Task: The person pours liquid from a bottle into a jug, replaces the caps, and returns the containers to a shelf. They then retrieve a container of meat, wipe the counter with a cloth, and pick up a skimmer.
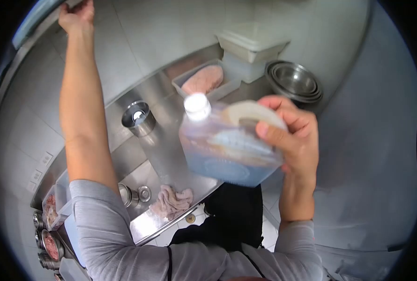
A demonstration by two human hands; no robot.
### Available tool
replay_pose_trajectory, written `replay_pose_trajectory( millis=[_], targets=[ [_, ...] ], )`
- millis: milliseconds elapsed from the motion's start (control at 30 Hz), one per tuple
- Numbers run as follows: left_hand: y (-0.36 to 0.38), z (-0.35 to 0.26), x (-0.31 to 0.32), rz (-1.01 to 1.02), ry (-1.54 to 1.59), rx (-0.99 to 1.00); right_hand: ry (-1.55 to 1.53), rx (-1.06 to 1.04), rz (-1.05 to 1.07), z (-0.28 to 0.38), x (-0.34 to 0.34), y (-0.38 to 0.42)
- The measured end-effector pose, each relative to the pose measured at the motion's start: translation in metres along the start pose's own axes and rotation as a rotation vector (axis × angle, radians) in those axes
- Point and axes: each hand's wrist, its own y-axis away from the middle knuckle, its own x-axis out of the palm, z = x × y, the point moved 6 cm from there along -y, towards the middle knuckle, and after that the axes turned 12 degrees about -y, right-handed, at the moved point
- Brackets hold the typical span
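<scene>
My right hand is closed around the pale handle of a translucent plastic jug. The jug has a white screw cap and a bluish lower half; it is held up, tilted, over the steel counter's front edge, and slightly blurred. High at the upper left, my left hand reaches to the metal-edged rim of a shelf or cabinet. Its thumb and fingers look apart, with some fingertips cut off by the frame's top.
A steel counter holds a steel canister, a tub with pink meat, nested steel bowls and white containers. By the sink lies a crumpled cloth. Meat tubs stand at lower left.
</scene>
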Motion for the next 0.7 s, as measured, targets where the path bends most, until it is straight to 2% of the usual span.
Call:
replay_pose_trajectory(
  millis=[33,100,167,233,300,367,433,500,567,700],
  targets=[
    [0.008,-0.003,0.01,-0.02,0.039,0.049,-0.01,-0.014,-0.016,-0.002,0.003,-0.007],
    [-0.021,0.0,-0.01,-0.025,-0.053,0.107,-0.005,0.029,-0.092,-0.002,0.013,-0.03],
    [0.007,-0.019,-0.014,-0.146,-0.388,0.179,0.032,0.045,-0.037,-0.008,0.021,-0.064],
    [-0.016,-0.007,-0.042,0.661,0.428,-0.387,0.047,0.074,0.031,-0.001,0.029,-0.116],
    [-0.007,-0.01,-0.045,0.238,0.325,-0.298,0.029,0.115,0.114,0.011,0.032,-0.162],
    [0.0,-0.012,-0.05,0.14,0.325,-0.254,0.0,0.14,0.14,0.027,0.041,-0.203],
    [0.004,-0.015,-0.049,-0.189,0.042,-0.064,-0.014,0.143,0.172,0.054,0.052,-0.243],
    [0.011,-0.01,-0.035,-0.189,0.187,-0.072,-0.015,0.111,0.189,0.091,0.059,-0.28],
    [0.013,-0.012,-0.024,-0.337,0.01,-0.038,-0.016,0.064,0.171,0.134,0.066,-0.315],
    [0.015,-0.016,-0.002,-0.5,-0.021,-0.116,-0.036,-0.008,0.036,0.214,0.082,-0.357]
  ],
)
